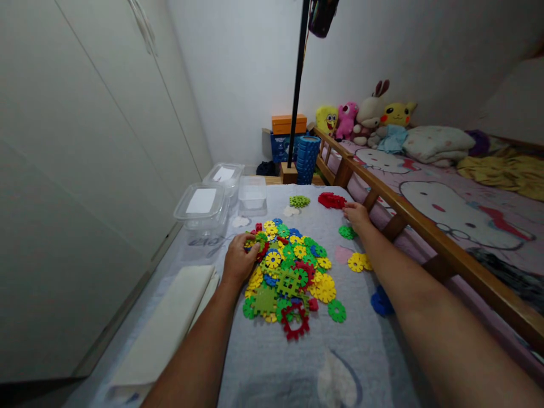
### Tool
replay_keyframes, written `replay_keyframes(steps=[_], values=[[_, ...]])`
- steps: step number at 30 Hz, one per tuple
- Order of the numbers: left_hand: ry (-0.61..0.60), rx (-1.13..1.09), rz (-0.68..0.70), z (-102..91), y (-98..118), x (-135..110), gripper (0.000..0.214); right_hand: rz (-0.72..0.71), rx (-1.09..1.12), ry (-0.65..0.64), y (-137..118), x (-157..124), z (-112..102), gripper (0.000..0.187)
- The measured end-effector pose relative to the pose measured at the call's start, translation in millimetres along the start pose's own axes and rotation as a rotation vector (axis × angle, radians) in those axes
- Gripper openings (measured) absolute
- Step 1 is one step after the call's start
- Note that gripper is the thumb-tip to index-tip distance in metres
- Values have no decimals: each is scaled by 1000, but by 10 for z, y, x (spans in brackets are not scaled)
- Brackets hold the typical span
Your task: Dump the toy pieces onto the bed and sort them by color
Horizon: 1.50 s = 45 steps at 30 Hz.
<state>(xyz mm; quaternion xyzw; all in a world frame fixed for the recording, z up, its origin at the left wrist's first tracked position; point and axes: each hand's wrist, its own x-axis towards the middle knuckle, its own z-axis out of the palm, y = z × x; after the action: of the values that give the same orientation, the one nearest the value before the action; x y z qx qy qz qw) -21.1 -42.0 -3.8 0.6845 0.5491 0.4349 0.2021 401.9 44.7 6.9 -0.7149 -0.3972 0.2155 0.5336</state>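
Observation:
A mixed pile of plastic interlocking pieces (288,280), flower discs and notched squares in red, yellow, green and blue, lies mid-table. At the pile's upper left edge, my left hand (240,259) has its thumb and fingers closed around a green interlocking piece (257,242); its fingertips are partly hidden. My right hand (357,217) reaches to the far right, its fingers pinched at the right end of a group of red interlocking pieces (331,200). Sorted apart are olive-green square pieces (300,201), green discs (347,232), yellow discs (357,262) and blue discs (381,301), partly behind my right forearm.
Clear lidded boxes (202,203) and an uncovered clear container (253,194) stand at the back left. A folded white cloth (164,334) lies left of my left forearm. A wooden bed rail (403,211) borders the right side. A black pole (297,85) rises behind the table.

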Motion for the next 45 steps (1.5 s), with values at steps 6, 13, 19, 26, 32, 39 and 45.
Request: replay_keyframes(steps=[6, 13, 19, 26, 32, 39, 45], values=[[-10, -5, -4, -18, 20, -8, 19, 14, -10, -53, -151, -238, 28, 31], [-21, 0, 7, -10, -10, -1, 21, -67, -86, -361, -456, -764, 120, 24], [-33, 10, 26, -9, -17, -7, 22, -243, -568, -841, -617, -1286, 143, 31], [-26, 9, 14, -10, -5, -7, 22, -318, -813, -714, -585, -1444, 30, 38], [-25, 2, 12, -4, -20, -2, 25, -223, -602, -658, -513, -1339, -87, 14], [-31, 4, -8, -4, -12, 4, 25, -7, -182, -206, -302, -770, -407, 17], [-36, -8, -7, -16, 22, -3, 24, 78, -196, 64, -128, -471, -529, 19]])
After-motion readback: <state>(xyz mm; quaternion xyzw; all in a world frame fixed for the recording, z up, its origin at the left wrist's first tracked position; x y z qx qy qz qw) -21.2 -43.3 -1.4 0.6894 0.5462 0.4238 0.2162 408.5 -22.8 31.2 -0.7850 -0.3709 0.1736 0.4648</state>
